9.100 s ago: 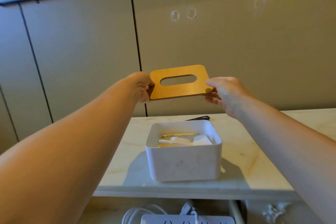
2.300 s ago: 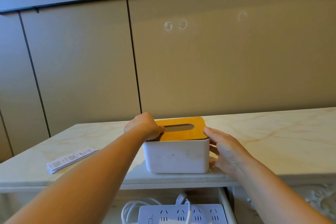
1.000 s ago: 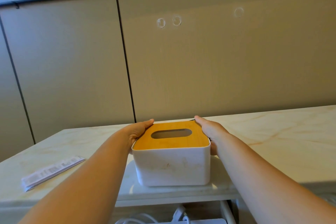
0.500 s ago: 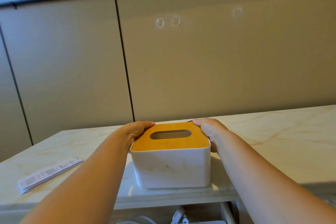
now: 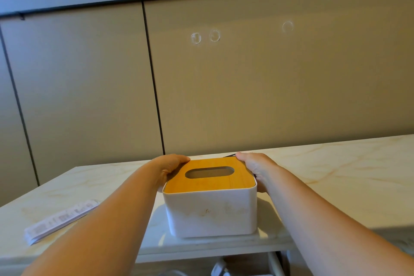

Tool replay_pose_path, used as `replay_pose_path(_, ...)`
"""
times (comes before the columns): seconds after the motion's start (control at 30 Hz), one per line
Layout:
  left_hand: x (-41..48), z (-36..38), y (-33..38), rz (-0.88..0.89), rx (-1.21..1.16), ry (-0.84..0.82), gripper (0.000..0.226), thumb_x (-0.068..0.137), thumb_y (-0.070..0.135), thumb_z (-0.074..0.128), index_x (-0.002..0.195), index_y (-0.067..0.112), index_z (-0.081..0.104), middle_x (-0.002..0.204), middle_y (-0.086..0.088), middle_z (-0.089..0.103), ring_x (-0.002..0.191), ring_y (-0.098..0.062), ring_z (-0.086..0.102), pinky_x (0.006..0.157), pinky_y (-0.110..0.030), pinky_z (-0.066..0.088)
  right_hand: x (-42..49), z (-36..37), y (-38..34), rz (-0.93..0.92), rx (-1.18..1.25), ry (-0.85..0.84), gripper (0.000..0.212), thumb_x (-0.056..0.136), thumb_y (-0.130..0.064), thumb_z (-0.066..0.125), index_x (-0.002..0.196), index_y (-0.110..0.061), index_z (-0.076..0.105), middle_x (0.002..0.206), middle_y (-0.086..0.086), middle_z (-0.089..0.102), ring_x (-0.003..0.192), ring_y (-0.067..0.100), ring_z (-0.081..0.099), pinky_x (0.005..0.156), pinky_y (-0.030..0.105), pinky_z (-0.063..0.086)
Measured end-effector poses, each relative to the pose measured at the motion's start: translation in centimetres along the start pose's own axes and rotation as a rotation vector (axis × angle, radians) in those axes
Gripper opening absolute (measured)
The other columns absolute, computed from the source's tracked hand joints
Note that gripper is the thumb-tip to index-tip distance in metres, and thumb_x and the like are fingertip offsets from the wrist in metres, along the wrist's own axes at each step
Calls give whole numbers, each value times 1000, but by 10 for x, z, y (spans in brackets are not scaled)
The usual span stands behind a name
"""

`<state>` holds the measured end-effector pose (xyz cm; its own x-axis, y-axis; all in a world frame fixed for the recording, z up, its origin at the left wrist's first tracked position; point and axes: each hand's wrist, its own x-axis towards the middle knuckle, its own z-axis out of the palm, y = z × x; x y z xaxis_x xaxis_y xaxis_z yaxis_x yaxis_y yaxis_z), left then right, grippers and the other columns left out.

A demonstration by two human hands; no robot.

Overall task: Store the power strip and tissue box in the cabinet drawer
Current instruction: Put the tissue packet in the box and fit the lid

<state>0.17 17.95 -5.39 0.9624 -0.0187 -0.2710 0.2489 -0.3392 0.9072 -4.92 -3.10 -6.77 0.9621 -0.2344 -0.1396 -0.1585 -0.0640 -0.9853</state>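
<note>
Hands, left hand [image 5: 171,167] and right hand [image 5: 254,167], clasp the tissue box [image 5: 210,197] at lower centre. It sits lidded on the countertop [image 5: 336,177], not yet in the drawer.

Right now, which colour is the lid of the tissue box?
Orange-brown wood tone, on the lid, seen in the head view.

A tissue box [image 5: 210,213] of smooth matt white plastic, faintly scuffed on its front, topped by a satin wood-grain lid [image 5: 209,184] (honey-coloured). It sits on a counter [image 5: 336,175] of polished cream marble-look stone. A printed paper slip [image 5: 59,219] lies nearby; matt beige wall panels [image 5: 246,85] behind.
</note>
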Motion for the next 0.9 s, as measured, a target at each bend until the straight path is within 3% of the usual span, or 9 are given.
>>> replay_pose_path(0.1, -10, 0, 7, 163, 113, 86, 34, 92, 29, 61, 115, 5, 61, 105, -11, 63, 98, -26, 59, 85, -40, 49, -5, -3, -2, 17, -25, -7, 28, 96, -38, 51, 104, -11, 48, 82, 10, 56, 79, 25, 58, 87, 41, 48)
replay_pose_path(0.23, -30, 11, 22, 502, 499, 5, 36, 87, 20, 66, 122, 19, 64, 115, 3, 63, 110, -16, 57, 92, -27, 44, -7, -4, -2, -20, -70, -25, 36, 99, -37, 47, 120, -8, 54, 94, 12, 61, 68, 17, 51, 88, 38, 44)
replay_pose_path(0.3, -35, 20, 26, 525, 586, -77, 41, 85, 18, 67, 125, 21, 63, 118, 6, 63, 109, -13, 58, 96, -26, 45, -8, -2, -2, -2, -62, -54, 40, 98, -39, 46, 126, -10, 51, 95, 12, 60, 79, 22, 57, 87, 39, 44)
replay_pose_path(0.4, -35, 31, 26, 550, 684, -97, 50, 81, 21, 71, 130, 24, 60, 126, 5, 62, 113, -14, 57, 102, -31, 45, -4, -1, 1, 11, -65, -77, 51, 95, -46, 48, 134, -14, 46, 124, 15, 58, 111, 32, 58, 98, 44, 46)
replay_pose_path(0.53, -26, 40, 18, 646, 812, 3, 58, 83, 18, 71, 137, 19, 52, 136, 2, 56, 122, -15, 53, 107, -31, 40, 3, -2, 9, -12, -33, -95, 56, 93, -51, 47, 137, -17, 45, 130, 13, 57, 116, 32, 56, 105, 47, 43)
replay_pose_path(0.67, -21, 43, 18, 682, 862, 40, 52, 84, 18, 69, 134, 21, 55, 133, 1, 59, 119, -18, 55, 105, -33, 43, 4, -9, 24, -102, 207, -166, 45, 93, -45, 48, 122, -13, 60, 106, 9, 68, 101, 24, 61, 98, 43, 43)
replay_pose_path(0.73, -21, 43, 21, 699, 922, 63, 48, 84, 19, 69, 131, 20, 58, 126, 1, 62, 111, -17, 57, 97, -29, 47, -1, -16, 30, -190, 216, -216, 47, 88, -47, 52, 115, -11, 65, 107, 7, 69, 103, 21, 59, 103, 45, 37)
replay_pose_path(0.83, -25, 47, 28, 767, 1120, 107, 30, 84, 32, 68, 111, 20, 66, 104, -1, 65, 90, -20, 57, 74, -27, 47, -16, -30, 32, -319, 97, -414, 70, 65, -56, 66, 118, -11, 59, 118, 10, 66, 116, 22, 56, 108, 51, 33)
replay_pose_path(0.9, -29, 52, 34, 774, 1317, 163, 29, 85, 31, 64, 111, 20, 63, 106, -3, 64, 95, -25, 59, 71, -29, 46, -21, -38, 32, -333, -7, -486, 93, 50, -53, 74, 133, -22, 45, 124, 2, 59, 122, 23, 51, 110, 48, 35)
